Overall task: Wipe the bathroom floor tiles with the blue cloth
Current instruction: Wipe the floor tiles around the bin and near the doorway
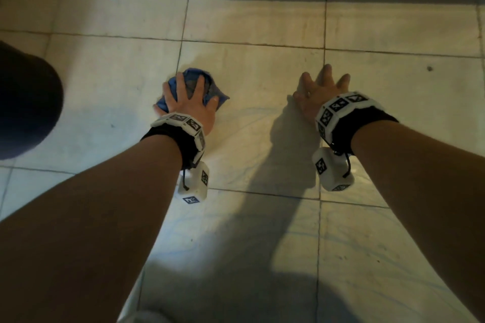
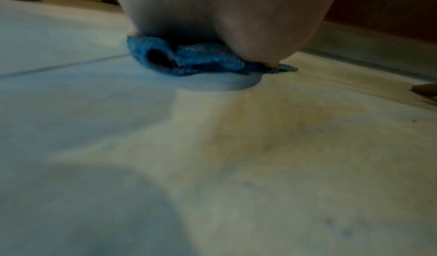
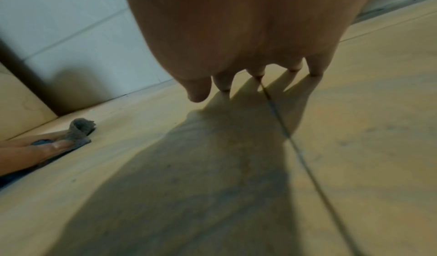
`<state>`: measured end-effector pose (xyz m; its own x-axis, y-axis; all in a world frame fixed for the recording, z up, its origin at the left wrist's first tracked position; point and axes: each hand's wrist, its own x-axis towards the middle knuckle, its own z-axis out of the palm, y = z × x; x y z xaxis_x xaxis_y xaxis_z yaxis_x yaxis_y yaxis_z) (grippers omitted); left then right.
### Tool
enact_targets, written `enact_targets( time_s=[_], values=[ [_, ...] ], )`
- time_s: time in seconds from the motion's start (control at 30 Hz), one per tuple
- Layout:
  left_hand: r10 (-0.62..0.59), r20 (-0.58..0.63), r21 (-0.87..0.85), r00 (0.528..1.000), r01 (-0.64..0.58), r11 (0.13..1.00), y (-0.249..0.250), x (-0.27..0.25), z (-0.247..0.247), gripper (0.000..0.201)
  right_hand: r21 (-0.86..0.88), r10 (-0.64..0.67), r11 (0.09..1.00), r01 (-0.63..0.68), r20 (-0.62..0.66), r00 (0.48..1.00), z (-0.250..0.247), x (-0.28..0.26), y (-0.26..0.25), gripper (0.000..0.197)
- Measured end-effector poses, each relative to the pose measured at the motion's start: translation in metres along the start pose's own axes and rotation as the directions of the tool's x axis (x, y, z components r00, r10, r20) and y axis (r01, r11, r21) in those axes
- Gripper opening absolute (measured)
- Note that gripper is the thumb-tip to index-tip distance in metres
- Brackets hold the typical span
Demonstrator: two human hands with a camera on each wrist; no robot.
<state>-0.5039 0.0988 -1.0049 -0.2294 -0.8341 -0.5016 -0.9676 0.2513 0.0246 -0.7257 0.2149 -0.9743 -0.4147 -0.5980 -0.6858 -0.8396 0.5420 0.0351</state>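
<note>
Both hands are working apart: left hand (image 1: 187, 102) is pressing spread fingers flat on the soft, light, bunched blue cloth (image 1: 193, 81), best held from above, while beside it the right hand (image 1: 319, 92) is splaying empty over the floor tiles (image 1: 262, 139).

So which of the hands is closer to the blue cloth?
Left. The left hand presses flat on the blue cloth; the right hand is spread over bare floor tiles, apart from it.

We see the blue cloth (image 1: 195, 86) bunched into a crumpled wad with open folds, lying flat on the floor tiles (image 1: 252, 139) just right of a grout line. One thin corner trails out flat on its right. The tiles are pale, glossy squares with dark grout lines, faintly streaked and speckled, stretching all around the cloth.
</note>
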Motion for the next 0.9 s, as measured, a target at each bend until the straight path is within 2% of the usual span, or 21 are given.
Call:
enact_targets(
  time_s=[0.07, 0.2, 0.3, 0.43, 0.53, 0.6, 0.9],
  values=[
    [-0.027, -0.009, -0.017, 1.000, 0.026, 0.999, -0.009, -0.002, 0.002, 0.062, -0.048, -0.037, 0.998, 0.039, 0.024, 0.999, 0.000, -0.002, -0.009, 0.069],
    [-0.065, 0.006, -0.048, 0.998, 0.066, 0.997, -0.004, -0.007, 0.000, 0.063, 0.039, -0.024, 0.999, 0.023, 0.025, 0.999, 0.000, 0.005, -0.021, 0.067],
    [-0.094, 0.016, -0.069, 0.995, 0.094, 0.993, 0.002, -0.010, 0.000, 0.063, 0.043, -0.046, 0.998, 0.044, 0.055, 0.997, -0.001, 0.006, -0.025, 0.065],
    [-0.138, 0.031, -0.090, 0.990, 0.140, 0.986, 0.009, -0.012, 0.000, 0.064, 0.074, -0.071, 0.995, 0.067, 0.059, 0.996, -0.002, 0.004, -0.019, 0.062],
    [-0.168, 0.035, -0.116, 0.985, 0.170, 0.979, 0.024, -0.016, 0.002, 0.066, 0.015, -0.151, 0.989, 0.150, 0.059, 0.987, -0.001, 0.002, -0.006, 0.062],
    [-0.183, 0.037, -0.125, 0.982, 0.186, 0.974, 0.036, -0.019, 0.004, 0.067, 0.059, -0.146, 0.988, 0.143, 0.040, 0.989, -0.002, -0.002, 0.003, 0.060],
    [-0.085, 0.036, -0.063, 0.996, 0.087, 0.994, 0.100, -0.032, 0.014, 0.070, 0.172, -0.138, 0.976, 0.133, 0.019, 0.990, 0.001, -0.010, 0.044, 0.055]
  ],
)
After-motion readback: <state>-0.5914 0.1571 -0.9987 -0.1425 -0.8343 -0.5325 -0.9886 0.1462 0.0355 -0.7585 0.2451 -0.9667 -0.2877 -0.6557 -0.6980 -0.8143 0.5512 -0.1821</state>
